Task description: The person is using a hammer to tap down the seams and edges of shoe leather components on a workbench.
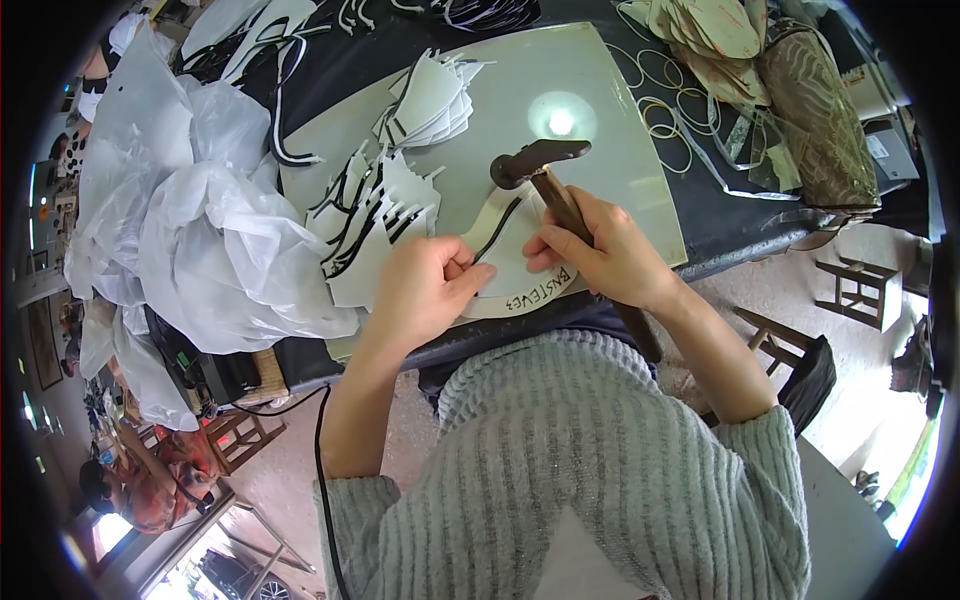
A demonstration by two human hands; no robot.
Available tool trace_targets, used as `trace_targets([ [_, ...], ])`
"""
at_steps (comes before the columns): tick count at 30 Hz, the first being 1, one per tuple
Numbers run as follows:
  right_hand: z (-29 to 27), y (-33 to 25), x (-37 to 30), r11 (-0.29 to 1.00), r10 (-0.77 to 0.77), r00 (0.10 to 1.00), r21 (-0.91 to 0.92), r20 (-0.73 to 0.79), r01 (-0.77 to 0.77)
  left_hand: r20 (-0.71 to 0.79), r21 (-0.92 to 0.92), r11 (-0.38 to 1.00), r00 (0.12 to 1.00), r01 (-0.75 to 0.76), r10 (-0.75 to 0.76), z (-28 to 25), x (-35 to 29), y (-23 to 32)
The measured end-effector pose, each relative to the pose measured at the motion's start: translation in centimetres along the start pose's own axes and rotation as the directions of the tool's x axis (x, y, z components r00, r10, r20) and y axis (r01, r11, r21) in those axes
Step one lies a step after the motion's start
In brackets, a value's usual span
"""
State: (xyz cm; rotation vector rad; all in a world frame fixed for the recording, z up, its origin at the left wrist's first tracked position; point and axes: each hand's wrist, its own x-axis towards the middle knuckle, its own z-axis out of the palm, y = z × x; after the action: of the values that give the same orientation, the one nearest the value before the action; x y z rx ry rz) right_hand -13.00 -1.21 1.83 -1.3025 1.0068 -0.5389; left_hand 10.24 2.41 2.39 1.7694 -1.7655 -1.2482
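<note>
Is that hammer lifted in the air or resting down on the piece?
Resting down. The hammer's dark head sits on the curved pale piece on the board, while the right hand holds its handle.

I see L hand (425,285) pinning a curved cream cut piece (500,240) w/ black strip on the pale board (610,150); R hand (600,250) grips hammer (545,165), head resting on piece.

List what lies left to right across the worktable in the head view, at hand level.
Crumpled clear plastic bags → stack of white cut pieces with black strips → left hand → right hand gripping the hammer → loose rubber bands → brown patterned bag.
</note>
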Motion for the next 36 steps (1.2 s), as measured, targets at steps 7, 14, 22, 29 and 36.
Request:
trace_targets([
  [7,0.3,-0.2,0.0,0.999,-0.013,1.000,-0.033,-0.004,0.013,-0.016,0.063,0.998,1.000,-0.020,0.021,0.1,-0.1,0.6],
  [14,0.0,0.6,0.1,0.996,-0.066,0.998,-0.056,-0.012,0.065,-0.179,0.416,0.900,0.959,-0.130,0.221,2.6,-2.4,1.2],
  [22,-1.8,-1.0,-0.2,1.000,0.015,1.000,0.016,0.018,-0.015,0.087,0.614,0.634,0.838,-0.471,0.539,6.2,-3.1,-0.1],
  [29,-6.5,-3.4,-2.8,0.551,-0.156,0.985,-0.834,-0.072,0.027,0.058,0.644,0.607,0.821,-0.466,0.568,6.0,-2.1,-0.1],
  [36,-5.0,-4.8,-2.8,0.418,-0.158,0.987,-0.904,0.026,0.091,0.056,0.572,0.616,0.775,-0.542,0.630,5.7,-1.7,-0.2],
])
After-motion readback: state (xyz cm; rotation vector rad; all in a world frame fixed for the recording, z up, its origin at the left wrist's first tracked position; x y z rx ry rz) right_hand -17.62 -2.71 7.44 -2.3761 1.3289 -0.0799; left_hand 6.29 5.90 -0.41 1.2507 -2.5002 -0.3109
